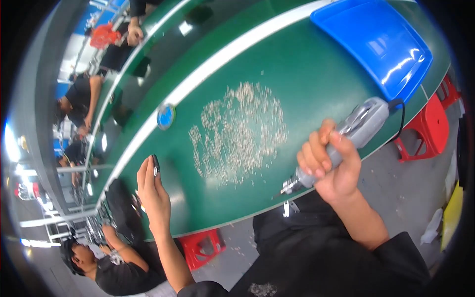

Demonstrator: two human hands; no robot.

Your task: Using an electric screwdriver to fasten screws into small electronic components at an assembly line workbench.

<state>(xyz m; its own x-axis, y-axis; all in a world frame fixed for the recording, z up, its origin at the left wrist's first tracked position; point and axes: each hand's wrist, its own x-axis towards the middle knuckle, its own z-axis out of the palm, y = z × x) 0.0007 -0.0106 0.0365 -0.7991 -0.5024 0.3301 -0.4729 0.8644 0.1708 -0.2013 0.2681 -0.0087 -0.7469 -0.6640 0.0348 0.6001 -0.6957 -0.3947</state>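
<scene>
My right hand point(329, 161) is wrapped round a grey corded rotary tool point(366, 121). The tool slants down to the left, its metal chuck and thin bit near the table's front edge. A black cord leaves its upper end. On the left, my left hand point(154, 193) is raised over the green table point(297, 74), pinching a small dark piece point(156, 166) whose kind I cannot make out. Between my hands, many small pale slender pieces point(242, 133) lie spread in a loose patch on the tabletop, touching neither hand.
A blue plastic bin point(381, 44) stands at the far right. Beyond my left hand sits a small round blue-topped container point(166, 117). Red stools point(430, 128) stand beside the table. At the left, a person in a black cap point(109, 267) and other people work along the table.
</scene>
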